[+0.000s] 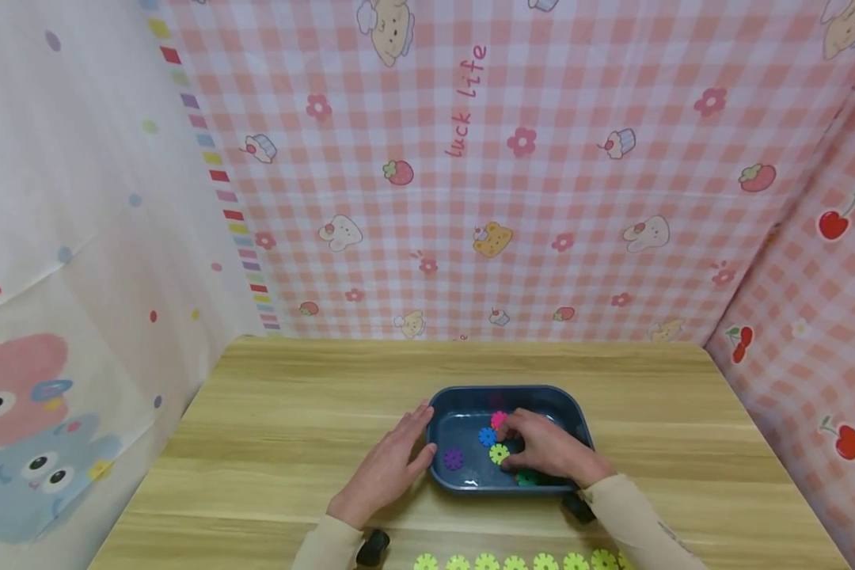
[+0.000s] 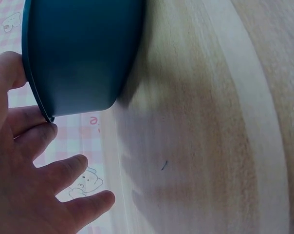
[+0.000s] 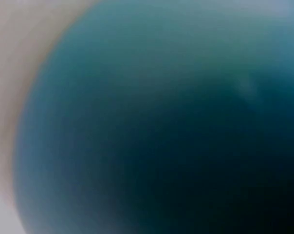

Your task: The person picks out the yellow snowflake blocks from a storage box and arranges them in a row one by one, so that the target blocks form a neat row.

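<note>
A dark blue tray (image 1: 509, 488) sits on the table with small toothed plastic discs inside. My left hand (image 1: 392, 457) touches the tray's left rim, thumb and fingers spread; in the left wrist view, the hand (image 2: 45, 146) has fingertips at the rim of the tray (image 2: 83, 53). My right hand (image 1: 545, 445) reaches into the tray, thumb and fingers bent but apart, with the thumb beside a yellow-green disc (image 1: 499, 454). Near its fingertips lie a blue disc (image 1: 488, 437) and a pink disc (image 1: 499, 419). A green disc (image 1: 526, 478) shows below the hand, a purple disc (image 1: 454, 459) further left.
Along the near edge of the wooden table (image 1: 292, 427) runs a row of several yellow-green discs (image 1: 487, 562), partly cut off by the frame. A pink checked cloth (image 1: 442, 198) hangs behind the table. The right wrist view is a blur of blue.
</note>
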Tool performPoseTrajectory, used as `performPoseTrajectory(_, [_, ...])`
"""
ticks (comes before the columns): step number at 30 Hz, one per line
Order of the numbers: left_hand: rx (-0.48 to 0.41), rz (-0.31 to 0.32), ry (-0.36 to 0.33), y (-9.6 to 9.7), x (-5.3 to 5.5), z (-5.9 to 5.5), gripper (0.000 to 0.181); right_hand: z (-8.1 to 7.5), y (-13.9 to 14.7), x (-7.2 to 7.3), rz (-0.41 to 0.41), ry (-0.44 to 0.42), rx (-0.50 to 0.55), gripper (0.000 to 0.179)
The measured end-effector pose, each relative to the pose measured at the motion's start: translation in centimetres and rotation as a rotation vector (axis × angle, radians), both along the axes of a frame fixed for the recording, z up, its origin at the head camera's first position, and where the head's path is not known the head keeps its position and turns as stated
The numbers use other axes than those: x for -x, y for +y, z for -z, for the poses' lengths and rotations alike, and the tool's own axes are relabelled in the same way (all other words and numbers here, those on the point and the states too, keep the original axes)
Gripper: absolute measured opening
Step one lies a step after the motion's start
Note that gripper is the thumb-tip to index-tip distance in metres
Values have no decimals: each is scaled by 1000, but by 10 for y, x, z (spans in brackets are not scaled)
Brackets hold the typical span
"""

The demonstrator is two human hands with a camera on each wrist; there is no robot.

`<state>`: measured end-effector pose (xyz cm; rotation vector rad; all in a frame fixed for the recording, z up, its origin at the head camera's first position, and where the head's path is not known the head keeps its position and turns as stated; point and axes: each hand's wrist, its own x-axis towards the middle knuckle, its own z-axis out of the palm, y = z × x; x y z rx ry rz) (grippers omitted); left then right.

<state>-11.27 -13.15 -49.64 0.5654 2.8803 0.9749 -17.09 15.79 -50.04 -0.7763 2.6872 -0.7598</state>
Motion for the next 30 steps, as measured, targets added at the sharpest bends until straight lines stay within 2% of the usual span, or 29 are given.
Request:
performPoseTrajectory(5, [2, 2, 3, 0, 0, 1, 58, 2, 1, 0, -58, 33, -1, 27])
performPoseTrajectory(14, [4, 0, 7, 0, 1, 1, 58, -2, -2, -2, -52, 26, -16, 24])
performPoseTrajectory(22, [-3, -1, 7, 0, 1, 2, 58, -14, 5, -8, -34, 41, 22, 25])
performPoseTrajectory(30, [2, -1, 10, -1, 2, 3, 59, -28, 17, -18, -26, 120, 100, 24])
